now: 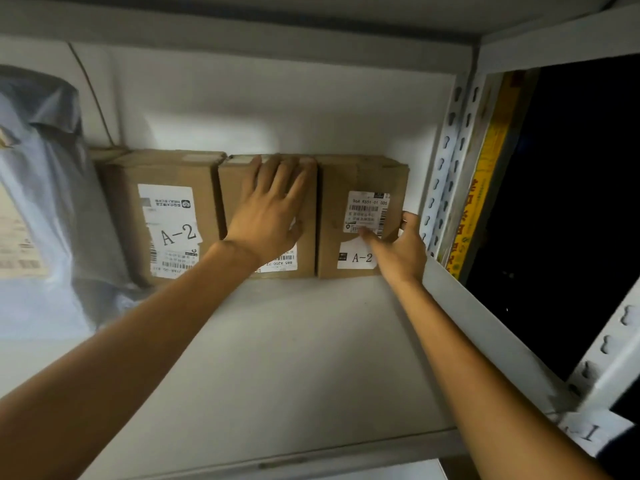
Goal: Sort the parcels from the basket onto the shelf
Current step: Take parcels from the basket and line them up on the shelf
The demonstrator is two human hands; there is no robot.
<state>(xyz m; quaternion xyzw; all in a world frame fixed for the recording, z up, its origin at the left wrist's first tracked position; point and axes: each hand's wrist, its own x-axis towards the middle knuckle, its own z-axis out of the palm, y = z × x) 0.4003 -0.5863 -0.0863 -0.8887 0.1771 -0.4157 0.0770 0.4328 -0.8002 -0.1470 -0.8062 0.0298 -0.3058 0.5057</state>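
1. Nearest me, under both wrists, lies the grey shelf board (277,341), and my forearms cross it towards the back. The basket is out of sight, so I cannot say how many parcels remain.
2. My left hand (273,209) lies flat on the front of the middle box (239,188). Its fingers (277,171) are straight and spread, with the tips at the top edge. It grips nothing and only presses.
3. My right hand (401,244) holds the right-hand box (360,178). The thumb (370,240) lies on the front face just above the A-2 label (360,258), and the other fingers curl round the side nearest the post (446,161).
4. Left of my left fingers stands the left box (169,174), also marked A-2, close against the middle one. Further left a grey bag (52,202) slumps.
5. Beyond my fingertips the three boxes sit near the white wall (277,109). I cannot tell whether they touch it.
6. As I judge it, the step is seating the right-hand box squarely in the row. To do it well:
   - Brace the middle box with the flat left hand so the row does not slide.
   - Push the right-hand box straight back and leftward so the seam between the two closes without twisting.
   - Leave the label facing outward.
   - Ease the curled fingers out from beside the post, where they could be pinched.
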